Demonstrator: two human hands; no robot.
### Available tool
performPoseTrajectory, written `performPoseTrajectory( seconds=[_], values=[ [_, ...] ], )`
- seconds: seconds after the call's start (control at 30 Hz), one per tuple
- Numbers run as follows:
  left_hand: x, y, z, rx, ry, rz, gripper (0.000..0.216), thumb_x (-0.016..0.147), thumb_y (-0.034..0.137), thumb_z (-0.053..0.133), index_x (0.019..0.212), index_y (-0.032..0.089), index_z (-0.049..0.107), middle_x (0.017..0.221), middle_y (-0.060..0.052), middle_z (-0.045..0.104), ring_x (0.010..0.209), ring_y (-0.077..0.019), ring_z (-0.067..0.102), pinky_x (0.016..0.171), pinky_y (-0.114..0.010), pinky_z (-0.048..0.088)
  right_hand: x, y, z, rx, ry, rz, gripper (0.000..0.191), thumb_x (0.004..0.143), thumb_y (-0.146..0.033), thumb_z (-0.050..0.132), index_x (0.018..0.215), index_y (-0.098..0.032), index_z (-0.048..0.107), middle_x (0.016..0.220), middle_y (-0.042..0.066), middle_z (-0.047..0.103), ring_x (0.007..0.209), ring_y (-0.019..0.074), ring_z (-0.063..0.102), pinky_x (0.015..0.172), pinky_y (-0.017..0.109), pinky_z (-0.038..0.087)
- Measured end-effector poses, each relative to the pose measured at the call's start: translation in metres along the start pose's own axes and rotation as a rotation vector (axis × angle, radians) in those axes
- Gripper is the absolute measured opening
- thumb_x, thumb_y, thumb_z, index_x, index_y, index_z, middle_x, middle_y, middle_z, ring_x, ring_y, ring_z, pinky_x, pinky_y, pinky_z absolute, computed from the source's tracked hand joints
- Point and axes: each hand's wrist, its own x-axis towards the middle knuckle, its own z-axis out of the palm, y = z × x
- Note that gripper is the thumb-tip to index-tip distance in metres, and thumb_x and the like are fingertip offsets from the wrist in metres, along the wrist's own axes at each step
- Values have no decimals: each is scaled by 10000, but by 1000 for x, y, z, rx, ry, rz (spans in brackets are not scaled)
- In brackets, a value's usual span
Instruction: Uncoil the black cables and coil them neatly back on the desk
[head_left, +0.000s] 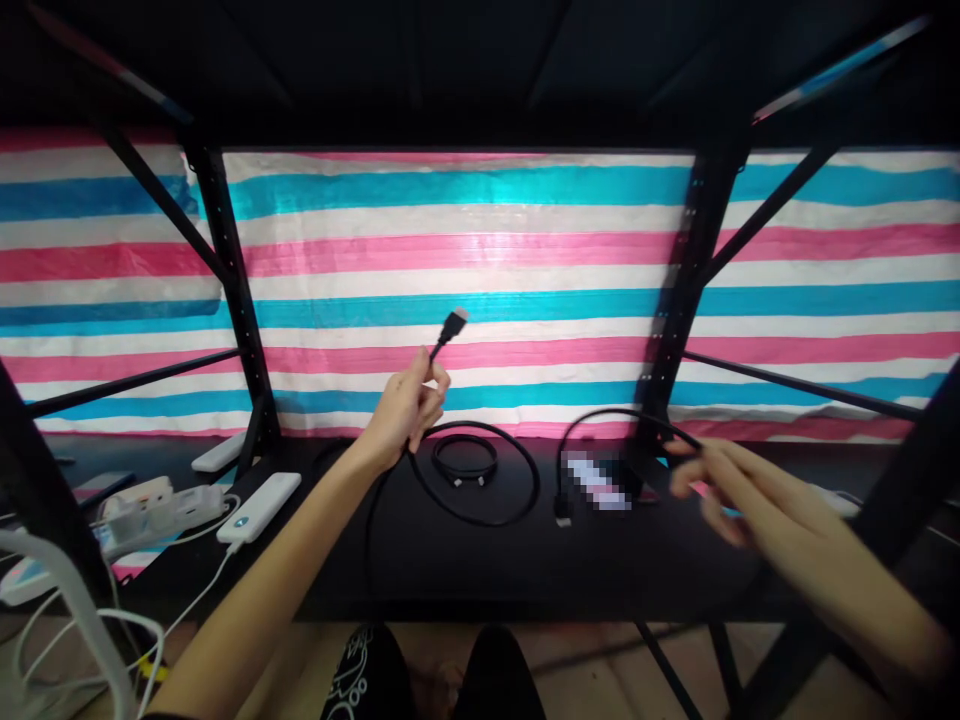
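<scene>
My left hand [411, 400] is closed around a black HDMI cable [525, 460], just below one plug [453, 325], which points up and to the right. From this hand the cable hangs in a wide loop over the black shelf. My right hand [731, 485] is closed on a black cable near its other visible plug [562, 508], which droops from an arch to the left of the fingers. Whether both hands hold one and the same cable cannot be followed fully. Behind the loop, a smaller coiled black cable [465, 457] with two light-tipped ends lies on the shelf.
A white power bank [259, 507] with a white cord lies at left, beside a white power strip [161, 515] with plugged-in adapters. A blurred-out object [596, 480] lies right of centre. Black rack posts [236, 290] frame both sides; a striped sheet [465, 250] hangs behind.
</scene>
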Motion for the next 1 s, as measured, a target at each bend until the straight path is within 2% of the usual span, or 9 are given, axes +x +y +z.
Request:
performPoseTrajectory(
  seconds=[0.17,0.27,0.33,0.43,0.5,0.6,0.7,0.87,1.0],
  values=[
    [-4,7,21,343,-214,96,521,937,516,305,604,166,500,323,75,315,311,-55,258,398,-199,223,32,-19,68,-238,-370,-111,425,827,-567,512,908,-169,639,837,78,627,639,137,541,433,213,320],
    [1,4,28,388,-150,160,506,932,512,330,571,175,440,351,63,356,352,-62,305,438,-209,263,38,-21,99,-214,-545,-103,415,860,-540,460,893,-162,627,957,93,638,794,171,584,533,238,403],
    [6,-3,30,324,-91,168,490,919,533,348,581,185,420,352,70,345,347,-67,299,430,-216,259,39,-16,115,-218,-592,-132,421,893,-530,408,862,-160,607,914,80,641,821,168,584,611,256,422],
    [14,-12,32,197,-38,167,480,903,558,363,590,196,408,340,78,323,339,-74,297,424,-220,265,39,-3,130,-214,-615,-168,345,836,-506,550,881,-164,562,764,19,614,714,135,561,643,255,410],
    [16,-16,32,147,6,179,493,895,570,372,569,199,393,336,75,316,352,-78,316,435,-218,283,40,5,134,-222,-651,-157,348,785,-495,620,859,-161,559,634,-24,550,597,108,510,579,237,379],
    [18,-19,28,130,86,181,499,872,561,439,536,195,394,344,69,320,386,-80,345,460,-214,302,44,13,133,-209,-696,-15,447,820,-571,514,789,-136,611,487,-66,373,445,74,363,459,221,286],
    [17,-22,19,123,124,121,467,838,528,526,531,190,423,341,77,305,403,-80,354,486,-211,318,52,14,125,-188,-604,143,477,752,-606,585,768,-130,614,478,-93,256,407,45,217,395,207,154],
    [12,-34,-4,184,201,56,376,831,483,550,604,184,528,336,73,353,428,-98,348,543,-225,339,70,13,104,-14,-507,259,468,584,-501,790,679,-167,475,507,-113,209,444,24,115,388,192,52],
    [6,-46,-26,331,354,79,422,826,505,535,561,176,525,494,20,483,540,-120,415,595,-248,339,85,18,90,262,-466,364,478,584,-490,799,732,-164,482,541,-118,186,461,24,77,367,165,27]
  ],
)
